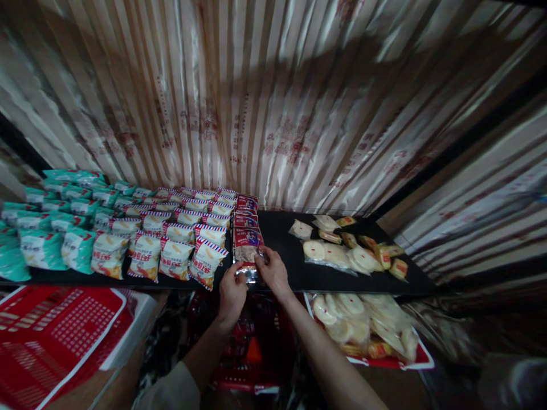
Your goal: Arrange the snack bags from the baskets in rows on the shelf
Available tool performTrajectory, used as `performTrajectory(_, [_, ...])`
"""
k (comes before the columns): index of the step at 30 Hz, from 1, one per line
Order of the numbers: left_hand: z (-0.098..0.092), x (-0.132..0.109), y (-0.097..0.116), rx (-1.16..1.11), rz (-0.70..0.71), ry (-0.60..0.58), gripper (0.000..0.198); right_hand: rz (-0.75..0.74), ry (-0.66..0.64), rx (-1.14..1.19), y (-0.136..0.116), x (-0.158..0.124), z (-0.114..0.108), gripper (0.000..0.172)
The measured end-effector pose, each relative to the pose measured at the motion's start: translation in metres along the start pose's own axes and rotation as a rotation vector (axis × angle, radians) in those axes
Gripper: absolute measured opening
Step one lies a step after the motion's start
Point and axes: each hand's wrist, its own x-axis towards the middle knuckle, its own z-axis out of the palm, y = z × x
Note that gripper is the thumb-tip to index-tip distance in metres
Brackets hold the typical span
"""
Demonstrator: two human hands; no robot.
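Between both hands, at the shelf's front edge, is a small shiny snack packet (251,275). My left hand (233,291) grips its left side with thumb and fingers closed. On the other side, my right hand (272,271) pinches its upper right edge. The fingers cover part of the packet, so its front print cannot be read. Directly behind it, a row of dark red and purple packets (248,237) runs back toward the curtain. White snack bags with striped tops (175,259) stand close to the left of that row.
Teal bags (43,248) fill the left end of the black shelf (280,239). Clear bags of pale round discs (331,253) and small yellow packs (383,257) lie on the right. Below are a red basket (81,324), a filled red basket (416,363) and a dark red basket (282,341).
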Motion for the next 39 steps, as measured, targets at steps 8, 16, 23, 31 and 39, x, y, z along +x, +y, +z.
performTrajectory(8, [0.0, -0.011, 0.018, 0.345, 0.105, 0.211, 0.038, 0.089, -0.064, -0.144, -0.017, -0.005, -0.002, 0.036])
performTrajectory(16, [0.003, -0.018, 0.013, 0.443, 0.159, 0.205, 0.043, 0.16, -0.121, -0.185, -0.025, -0.009, -0.006, 0.041])
performTrajectory(23, [0.0, -0.023, 0.02, 0.569, 0.143, 0.175, 0.044, 0.087, -0.007, -0.093, -0.018, -0.022, -0.006, 0.04])
performTrajectory(31, [-0.013, -0.053, 0.016, 0.56, 0.298, 0.242, 0.034, 0.111, 0.199, 0.203, 0.009, -0.08, -0.007, 0.04])
performTrajectory(39, [-0.016, -0.097, -0.06, 0.67, -0.091, -0.286, 0.025, 0.238, -0.463, -0.262, 0.057, -0.156, 0.026, 0.026])
